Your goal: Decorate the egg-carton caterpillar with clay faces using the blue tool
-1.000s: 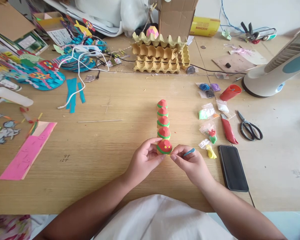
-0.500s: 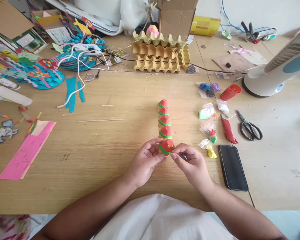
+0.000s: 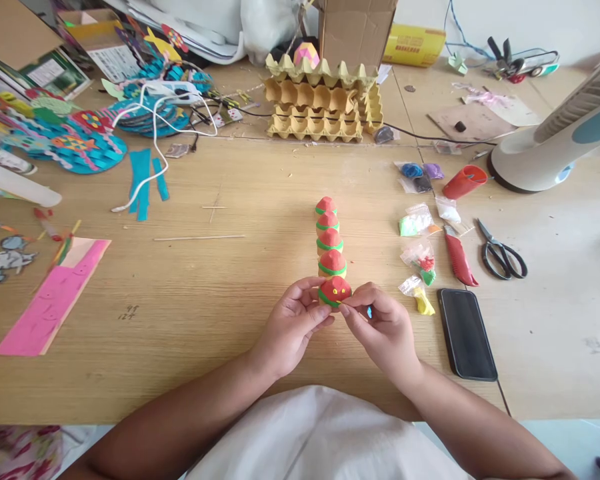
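A caterpillar (image 3: 332, 260) made from a row of egg-carton cups, with red tops and green bands, lies lengthwise on the table. Its nearest cup carries two yellow eyes. My left hand (image 3: 291, 327) is closed around that cup's left side, thumb in front. My right hand (image 3: 383, 327) pinches a tiny yellow bit of clay (image 3: 339, 303) against the face, below the eyes. Something small and blue (image 3: 369, 311) shows between the right hand's fingers; its kind is hard to tell. Right of this hand lies a bag with yellow clay (image 3: 424, 301).
A phone (image 3: 467, 333), scissors (image 3: 503, 253), a red cutter (image 3: 461, 257) and a red cup (image 3: 464, 181) lie to the right, near several clay bags (image 3: 416, 220). Egg cartons (image 3: 320, 127) stand behind. A thin stick (image 3: 199, 238) and pink paper (image 3: 55, 297) are leftward.
The view has shifted slightly. Both hands stay at the caterpillar's face; the right fingertips have moved a little, and less of the yellow bit shows.
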`<action>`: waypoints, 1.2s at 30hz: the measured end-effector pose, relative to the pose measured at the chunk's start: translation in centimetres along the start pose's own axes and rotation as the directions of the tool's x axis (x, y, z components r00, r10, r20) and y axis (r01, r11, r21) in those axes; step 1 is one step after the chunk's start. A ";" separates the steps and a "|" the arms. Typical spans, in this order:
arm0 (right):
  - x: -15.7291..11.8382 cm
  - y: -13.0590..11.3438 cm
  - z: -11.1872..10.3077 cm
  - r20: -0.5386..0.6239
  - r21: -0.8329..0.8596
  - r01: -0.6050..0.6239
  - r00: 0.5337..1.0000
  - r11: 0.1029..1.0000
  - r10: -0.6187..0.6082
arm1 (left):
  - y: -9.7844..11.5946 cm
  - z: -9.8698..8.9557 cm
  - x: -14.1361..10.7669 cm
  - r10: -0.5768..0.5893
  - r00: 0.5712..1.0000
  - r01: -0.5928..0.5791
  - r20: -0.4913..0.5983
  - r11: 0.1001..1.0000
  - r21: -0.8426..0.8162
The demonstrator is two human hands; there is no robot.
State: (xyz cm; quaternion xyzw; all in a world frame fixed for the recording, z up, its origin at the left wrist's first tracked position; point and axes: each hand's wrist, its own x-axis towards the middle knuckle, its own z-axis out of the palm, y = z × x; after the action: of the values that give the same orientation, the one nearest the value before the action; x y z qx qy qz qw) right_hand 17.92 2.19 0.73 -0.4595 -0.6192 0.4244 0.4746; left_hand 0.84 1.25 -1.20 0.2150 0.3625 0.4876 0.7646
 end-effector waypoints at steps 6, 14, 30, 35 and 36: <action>0.0 0.0 0.2 -0.001 -0.054 0.065 0.998 0.996 -0.065 | -0.3 0.0 -0.1 0.026 1.000 -0.026 -0.005 0.999 0.022; -0.2 0.2 0.2 0.012 -0.066 0.103 0.995 0.992 -0.102 | -0.2 0.1 -0.1 0.029 1.000 -0.029 -0.003 1.000 0.005; -0.1 0.2 0.3 0.035 -0.006 -0.029 0.999 1.000 0.029 | 0.0 0.0 -0.2 0.006 1.000 -0.006 -0.019 1.000 0.017; -0.4 0.3 -0.1 0.069 0.102 -0.111 0.992 0.989 0.104 | 0.1 0.0 -0.3 0.000 1.000 0.001 -0.028 1.000 0.028; -0.4 0.3 -0.2 0.071 0.114 -0.115 0.992 0.987 0.107 | 0.2 0.0 -0.3 0.001 1.000 0.000 -0.031 1.000 0.028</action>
State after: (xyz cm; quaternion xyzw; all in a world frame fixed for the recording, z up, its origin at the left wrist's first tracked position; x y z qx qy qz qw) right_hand 18.19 1.89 0.37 -0.4504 -0.5818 0.5006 0.4561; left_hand 0.67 1.08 -0.98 0.2179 0.3811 0.4860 0.7557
